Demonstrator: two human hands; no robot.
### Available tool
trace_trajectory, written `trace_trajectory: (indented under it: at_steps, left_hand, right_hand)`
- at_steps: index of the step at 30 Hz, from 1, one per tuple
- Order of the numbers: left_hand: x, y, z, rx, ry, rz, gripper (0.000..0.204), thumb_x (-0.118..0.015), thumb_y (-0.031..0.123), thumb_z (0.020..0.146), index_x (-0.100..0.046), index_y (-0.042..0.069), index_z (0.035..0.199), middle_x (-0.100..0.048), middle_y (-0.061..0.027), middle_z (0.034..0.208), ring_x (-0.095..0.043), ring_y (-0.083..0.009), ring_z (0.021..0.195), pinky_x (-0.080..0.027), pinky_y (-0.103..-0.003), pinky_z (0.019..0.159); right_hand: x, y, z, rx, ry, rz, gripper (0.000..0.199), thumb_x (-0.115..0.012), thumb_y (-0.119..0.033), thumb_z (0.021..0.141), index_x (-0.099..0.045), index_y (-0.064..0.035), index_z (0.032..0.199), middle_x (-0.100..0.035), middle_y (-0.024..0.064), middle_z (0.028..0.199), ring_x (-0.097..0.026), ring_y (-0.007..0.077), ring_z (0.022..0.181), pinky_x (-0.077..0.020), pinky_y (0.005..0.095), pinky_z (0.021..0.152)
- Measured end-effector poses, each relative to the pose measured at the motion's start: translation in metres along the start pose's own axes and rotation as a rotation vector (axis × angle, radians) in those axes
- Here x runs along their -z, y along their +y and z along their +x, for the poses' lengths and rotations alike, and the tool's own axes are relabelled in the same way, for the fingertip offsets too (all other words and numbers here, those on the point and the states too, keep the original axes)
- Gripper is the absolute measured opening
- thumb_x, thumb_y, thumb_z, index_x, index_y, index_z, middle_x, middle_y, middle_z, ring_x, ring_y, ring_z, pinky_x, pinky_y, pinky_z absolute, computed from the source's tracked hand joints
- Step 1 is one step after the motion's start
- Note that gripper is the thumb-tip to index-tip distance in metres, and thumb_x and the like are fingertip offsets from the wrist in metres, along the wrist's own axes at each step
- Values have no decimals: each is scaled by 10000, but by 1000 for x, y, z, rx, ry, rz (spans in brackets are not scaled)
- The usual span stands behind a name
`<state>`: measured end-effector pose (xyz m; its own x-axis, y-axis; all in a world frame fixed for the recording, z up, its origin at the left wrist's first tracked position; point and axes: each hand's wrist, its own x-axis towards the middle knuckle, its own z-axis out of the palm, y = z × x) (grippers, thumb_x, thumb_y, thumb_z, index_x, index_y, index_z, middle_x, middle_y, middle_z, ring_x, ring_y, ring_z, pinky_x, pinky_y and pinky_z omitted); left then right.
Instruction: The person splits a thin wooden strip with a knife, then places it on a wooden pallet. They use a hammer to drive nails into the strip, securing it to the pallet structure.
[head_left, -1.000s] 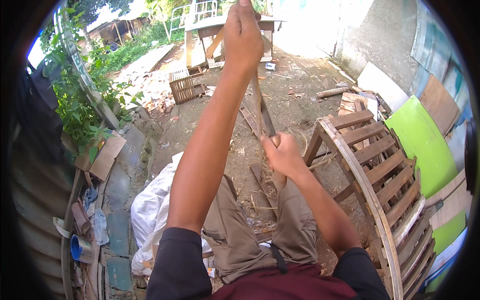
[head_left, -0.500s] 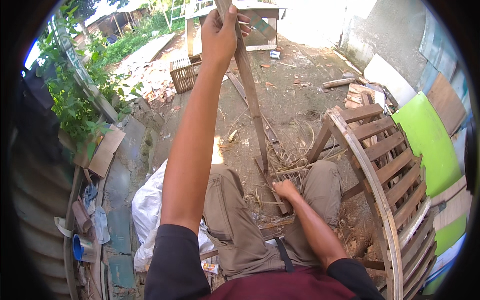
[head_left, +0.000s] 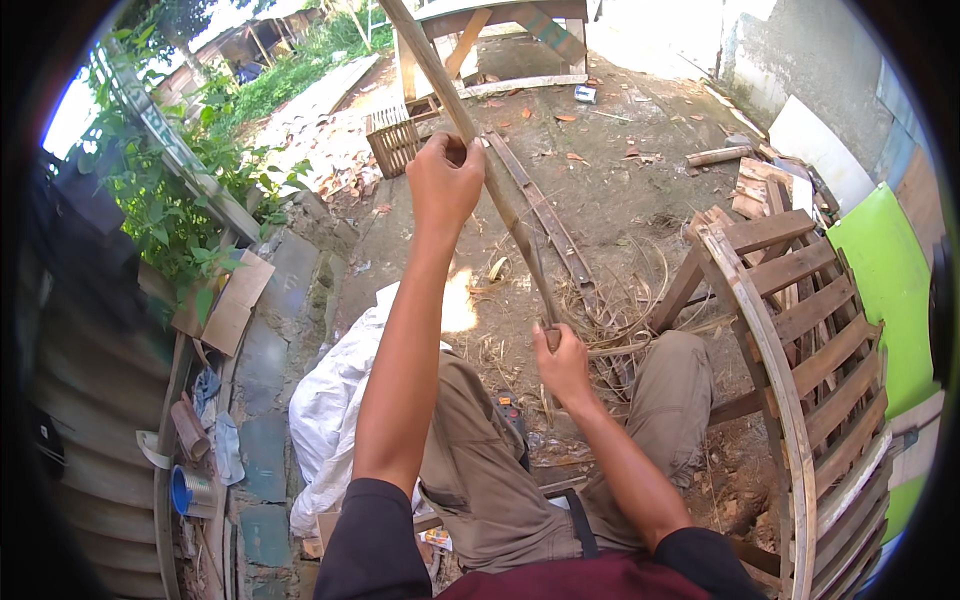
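I sit with a long thin wooden strip (head_left: pixel 480 150) slanting from my lap up to the top of the view. My left hand (head_left: pixel 445 185) is raised at arm's length and closed around the strip's middle. My right hand (head_left: pixel 562 365) sits just above my knees, shut on the strip's lower end together with a narrow dark blade-like tool (head_left: pixel 540 290) that lies along the wood. Dry shavings and fibres (head_left: pixel 610 310) are scattered on the dirt just beyond my knees.
A curved slatted wooden frame (head_left: pixel 790 330) stands close on my right, with a green panel (head_left: pixel 880 270) behind it. A white sack (head_left: pixel 335 400) lies at my left thigh. Farther off are long boards (head_left: pixel 545 215), a small slatted crate (head_left: pixel 392 140) and a wooden table (head_left: pixel 480 30).
My left hand has slid down the strip toward me, from near the top of the view to mid-height. My right hand dropped lower toward my lap and stays there.
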<state>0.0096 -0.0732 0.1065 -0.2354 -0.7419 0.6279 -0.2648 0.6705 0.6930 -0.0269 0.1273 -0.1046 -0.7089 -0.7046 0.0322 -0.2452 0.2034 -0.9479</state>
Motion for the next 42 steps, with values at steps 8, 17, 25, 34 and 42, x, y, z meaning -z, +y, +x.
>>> trace_trajectory:
  at_steps: [8,17,25,34,42]
  left_hand:
    - [19,43,-1,52,-170,264,306,-684,208,885,-652,-67,1015,-726,-197,778,-727,-244,662,-575,-360,636]
    - [47,41,-44,117,-49,305,373,-577,225,956,-647,-114,816,-659,-212,651,-664,-290,585,-495,-433,593]
    - [48,63,-63,214,35,294,345,-563,210,955,-651,-113,874,-649,-202,631,-654,-290,574,-493,-430,597]
    - [63,53,-78,217,77,283,324,-537,191,965,-640,-116,965,-647,-183,641,-664,-243,580,-499,-412,582]
    - [86,40,-95,220,1,69,293,-537,174,1024,-617,-102,1081,-648,-162,926,-702,-206,746,-658,-347,682]
  right_hand:
    - [-9,-83,8,154,-36,203,400,-672,-305,965,-617,89,998,-660,157,632,-665,309,561,-491,420,571]
    - [-15,-43,-2,16,-166,12,359,-648,-253,969,-604,102,999,-687,248,714,-705,414,684,-542,497,665]
    - [-12,-68,-34,141,-174,232,288,-644,-166,956,-575,95,1054,-682,260,714,-716,407,678,-549,480,645]
    - [-14,-76,-41,75,-313,109,347,-631,-196,963,-565,124,1079,-694,329,868,-723,434,848,-544,516,739]
    - [-2,-103,-46,131,-382,198,331,-667,-176,938,-564,116,1055,-686,302,793,-703,463,789,-538,510,704]
